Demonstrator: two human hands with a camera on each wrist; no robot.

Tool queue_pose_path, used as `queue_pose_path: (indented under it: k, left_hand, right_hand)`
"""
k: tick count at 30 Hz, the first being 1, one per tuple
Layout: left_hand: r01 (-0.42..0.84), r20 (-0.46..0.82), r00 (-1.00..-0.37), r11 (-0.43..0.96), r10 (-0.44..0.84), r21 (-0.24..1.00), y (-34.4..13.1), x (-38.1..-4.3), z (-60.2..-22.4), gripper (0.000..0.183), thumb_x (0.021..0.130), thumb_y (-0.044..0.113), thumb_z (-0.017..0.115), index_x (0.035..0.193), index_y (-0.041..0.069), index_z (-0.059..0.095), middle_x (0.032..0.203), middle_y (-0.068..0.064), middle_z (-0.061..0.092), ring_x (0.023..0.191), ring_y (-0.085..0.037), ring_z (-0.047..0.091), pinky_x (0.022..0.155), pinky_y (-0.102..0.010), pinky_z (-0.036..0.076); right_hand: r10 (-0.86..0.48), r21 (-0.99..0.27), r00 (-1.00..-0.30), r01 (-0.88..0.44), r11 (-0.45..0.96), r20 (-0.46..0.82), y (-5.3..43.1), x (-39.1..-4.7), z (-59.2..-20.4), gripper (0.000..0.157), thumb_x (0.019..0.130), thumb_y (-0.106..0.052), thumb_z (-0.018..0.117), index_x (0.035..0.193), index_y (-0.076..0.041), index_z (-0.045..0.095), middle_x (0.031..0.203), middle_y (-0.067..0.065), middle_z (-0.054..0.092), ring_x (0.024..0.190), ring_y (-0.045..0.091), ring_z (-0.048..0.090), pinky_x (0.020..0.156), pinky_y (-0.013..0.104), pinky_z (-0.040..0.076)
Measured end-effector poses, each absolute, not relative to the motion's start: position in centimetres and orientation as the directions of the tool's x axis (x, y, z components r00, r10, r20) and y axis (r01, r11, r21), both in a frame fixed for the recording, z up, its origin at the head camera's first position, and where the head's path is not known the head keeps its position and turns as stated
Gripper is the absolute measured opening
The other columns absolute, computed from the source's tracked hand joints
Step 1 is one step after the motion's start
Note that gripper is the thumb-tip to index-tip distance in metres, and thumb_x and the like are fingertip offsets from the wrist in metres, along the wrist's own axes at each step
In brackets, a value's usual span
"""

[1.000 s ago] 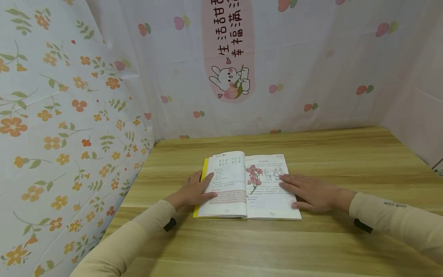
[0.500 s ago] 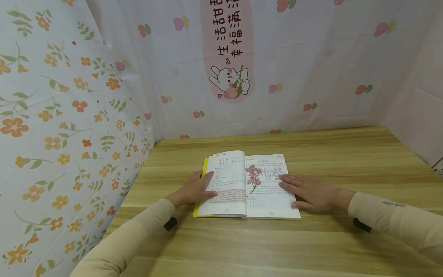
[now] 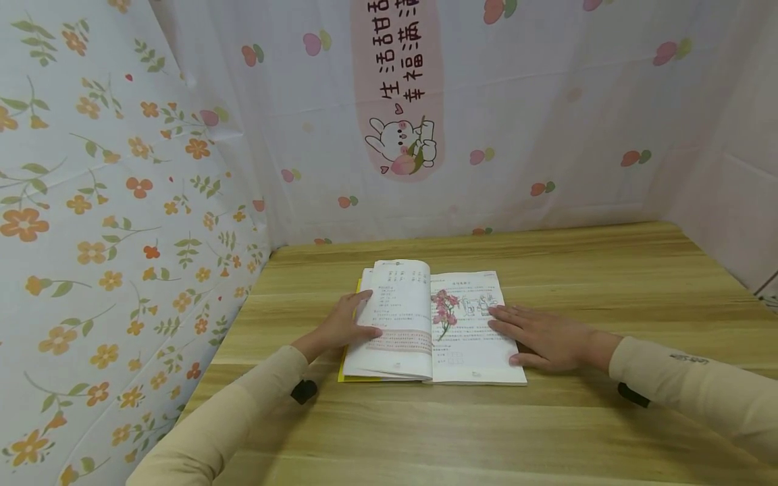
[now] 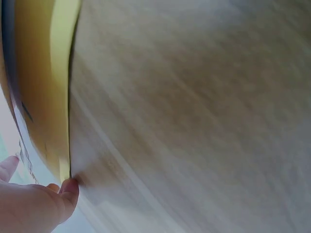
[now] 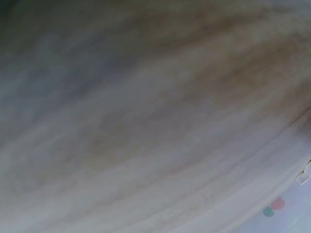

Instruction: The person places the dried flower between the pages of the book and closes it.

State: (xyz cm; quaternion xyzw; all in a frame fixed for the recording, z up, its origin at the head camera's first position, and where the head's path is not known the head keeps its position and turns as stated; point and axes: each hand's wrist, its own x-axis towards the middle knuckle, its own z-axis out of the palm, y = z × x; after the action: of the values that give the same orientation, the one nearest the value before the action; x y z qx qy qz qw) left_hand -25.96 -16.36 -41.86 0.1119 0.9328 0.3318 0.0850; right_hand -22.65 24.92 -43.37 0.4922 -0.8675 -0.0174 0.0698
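An open book [image 3: 480, 364] with printed pages and a yellow cover lies on the wooden table. My left hand [image 3: 337, 327] grips its left side, thumb on the page and fingers at the outer edge. In the left wrist view, fingertips [image 4: 70, 187] meet the end of the yellow cover [image 4: 60, 73]. The left-hand leaves bow up slightly. A pink flower sprig [image 3: 446, 312] with a green stem shows on the right page by the fold. My right hand [image 3: 547, 341] rests on that page's outer edge, fingers extended. The right wrist view shows neither hand nor book.
The wooden table [image 3: 437, 432] extends around the book. Floral cloth [image 3: 91, 290] hangs along the left side, and a pale cloth [image 3: 535, 121] with hearts and a rabbit print hangs behind. A black wrist device [image 3: 304, 391] sits under the left cuff.
My left hand has shifted slightly up and now grips the left side, whose leaves have risen and bowed a little more. My right hand has stayed on the right page.
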Motion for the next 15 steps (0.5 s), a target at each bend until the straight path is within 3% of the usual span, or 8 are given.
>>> queue_pose_path:
  k: [4, 11, 15]
  left_hand:
    - [0.157, -0.052, -0.965, 0.722, 0.259, 0.674, -16.47, -26.17, -41.87, 0.096, 0.058, 0.051, 0.076, 0.138, 0.026, 0.029, 0.138, -0.012, 0.024, 0.124, -0.027, 0.026, 0.097, -0.045, 0.024]
    - [0.143, -0.007, -0.973, 0.625, 0.232, 0.767, -16.82, -26.42, -41.85, 0.100, 0.058, 0.045, 0.078, 0.140, 0.026, 0.024, 0.136, -0.010, 0.024, 0.109, -0.023, 0.039, 0.086, -0.035, 0.038]
    - [0.141, 0.000, -0.970, 0.564, 0.242, 0.814, -17.01, -26.28, -41.18, 0.099, 0.060, 0.041, 0.079, 0.140, 0.027, 0.022, 0.139, -0.009, 0.020, 0.111, -0.027, 0.039, 0.086, -0.039, 0.038]
  right_hand:
    - [-0.855, 0.106, -0.507, -0.850, 0.517, 0.103, 24.90, -22.67, -43.39, 0.069, 0.088, -0.054, 0.037, 0.140, -0.011, 0.024, 0.144, 0.008, 0.018, 0.129, 0.026, 0.021, 0.101, 0.020, -0.004]
    - [-0.855, 0.090, -0.508, -0.851, 0.517, 0.107, 24.97, -22.78, -43.65, 0.070, 0.088, -0.053, 0.038, 0.141, -0.011, 0.022, 0.145, 0.007, 0.017, 0.129, 0.025, 0.020, 0.101, 0.021, -0.003]
    - [-0.855, 0.087, -0.508, -0.852, 0.517, 0.107, 24.88, -22.74, -43.57, 0.069, 0.088, -0.053, 0.038, 0.140, -0.010, 0.024, 0.144, 0.008, 0.018, 0.129, 0.025, 0.020, 0.101, 0.021, -0.002]
